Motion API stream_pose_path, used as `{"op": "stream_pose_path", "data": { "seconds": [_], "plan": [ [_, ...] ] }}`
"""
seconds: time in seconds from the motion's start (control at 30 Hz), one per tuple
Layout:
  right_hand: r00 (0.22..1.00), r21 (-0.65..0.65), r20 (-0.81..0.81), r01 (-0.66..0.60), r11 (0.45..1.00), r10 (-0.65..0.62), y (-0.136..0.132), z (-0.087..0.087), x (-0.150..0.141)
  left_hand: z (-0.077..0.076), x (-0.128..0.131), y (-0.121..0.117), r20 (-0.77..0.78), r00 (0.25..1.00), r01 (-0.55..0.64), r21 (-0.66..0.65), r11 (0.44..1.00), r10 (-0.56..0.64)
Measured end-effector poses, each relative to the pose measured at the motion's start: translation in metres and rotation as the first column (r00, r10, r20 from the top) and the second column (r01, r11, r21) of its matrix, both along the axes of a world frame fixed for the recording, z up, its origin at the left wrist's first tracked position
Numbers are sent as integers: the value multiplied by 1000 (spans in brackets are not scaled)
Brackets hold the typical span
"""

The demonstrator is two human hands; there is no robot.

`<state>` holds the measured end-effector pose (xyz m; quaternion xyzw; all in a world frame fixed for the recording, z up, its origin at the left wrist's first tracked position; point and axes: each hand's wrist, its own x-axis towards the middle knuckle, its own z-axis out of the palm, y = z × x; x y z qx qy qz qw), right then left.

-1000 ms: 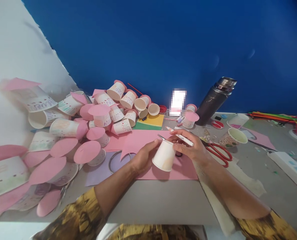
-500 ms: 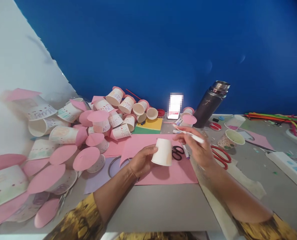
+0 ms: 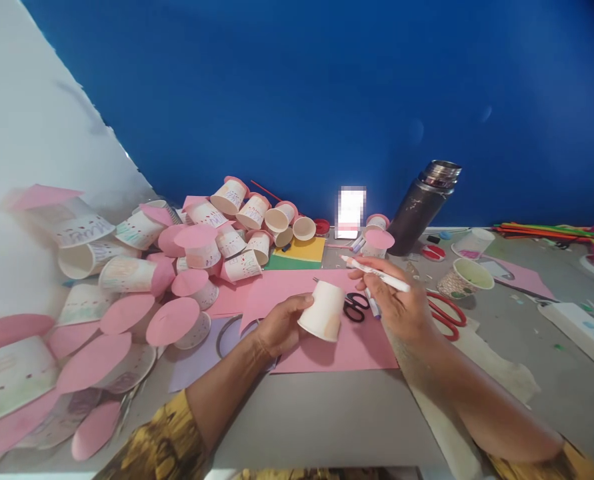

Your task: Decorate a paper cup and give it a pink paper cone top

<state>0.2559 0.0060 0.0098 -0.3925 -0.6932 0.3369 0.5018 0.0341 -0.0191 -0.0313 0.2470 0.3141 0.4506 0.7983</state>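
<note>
Having moved off the white paper cup since a second ago, the right hand is apart from it, right of centre, fingers curled round a white marker pen. At the frame's centre, the left hand grasps the cup, narrow end up and slightly tilted, over pink paper. Black-handled scissors show just right of the cup.

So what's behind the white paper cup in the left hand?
Black-handled metal scissors and flat pink paper show behind the cup; it hides the scissors' middle and anything else there.
</note>
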Motion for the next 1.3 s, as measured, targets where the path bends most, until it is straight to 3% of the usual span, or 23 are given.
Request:
{"op": "stream_pose_path", "data": {
  "seconds": [0.07, 0.13, 0.23, 0.3, 0.37, 0.43, 0.5, 0.53, 0.6, 0.67, 0.77, 0.83, 0.93, 1.0, 1.1, 1.2, 1.3],
  "plan": [
    [991, -141, 52, -116, 983, 124, 4, 5, 2, 1, 1, -2, -11, 996, 92, 4, 996, -92],
    [958, -268, 47, -260, 928, 282, 6, 10, 3, 3, 2, -4, 8, 989, 149, 8, 989, -149],
    [924, -332, 10, -358, 873, 383, 7, 10, 2, 5, 5, -6, 25, 987, 161, -5, 987, -160],
    [942, -357, -14, -318, 878, 336, 8, 5, -1, 7, 7, -5, 30, 983, 184, -23, 983, -183],
    [971, -409, -127, -236, 881, 202, 10, -3, -6, 7, 8, -4, 15, 991, 133, -13, 991, -133],
    [940, -462, -341, -178, 869, 11, 15, -9, -10, 8, 9, -4, -73, 992, -99, 83, 992, 105],
    [843, -507, -527, -204, 838, -114, 19, -14, -14, 8, 9, -6, -223, 876, -354, 305, 884, 428],
    [797, -523, -585, -232, 820, -148, 20, -15, -16, 9, 9, -8, -299, 794, -383, 430, 817, 529],
    [744, -548, -641, -275, 790, -186, 21, -16, -20, 12, 10, -13, -383, 671, -315, 628, 712, 635],
    [717, -567, -665, -300, 767, -211, 19, -16, -23, 15, 12, -18, -398, 607, -231, 740, 632, 688],
    [690, -599, -678, -320, 734, -253, 14, -16, -28, 20, 14, -21, -398, 538, -149, 823, 548, 743],
    [704, -608, -670, -336, 719, -238, 11, -16, -30, 22, 12, -19, -376, 521, -153, 842, 517, 766],
    [780, -570, -612, -324, 755, -127, 7, -16, -28, 24, 2, -8, -331, 600, -284, 763, 580, 729],
    [834, -520, -543, -244, 818, -97, 8, -16, -24, 24, -6, 1, -256, 729, -391, 605, 693, 634],
    [853, -402, -510, -121, 908, -112, 10, -12, -17, 22, -15, 11, -62, 884, -414, 362, 835, 464],
    [829, -278, -555, -97, 956, -77, 7, -3, -12, 20, -17, 13, 37, 919, -390, 240, 889, 393],
    [843, -204, -538, -141, 969, 10, -3, 4, -9, 19, -16, 11, 70, 934, -356, 199, 913, 349]
  ]
}}
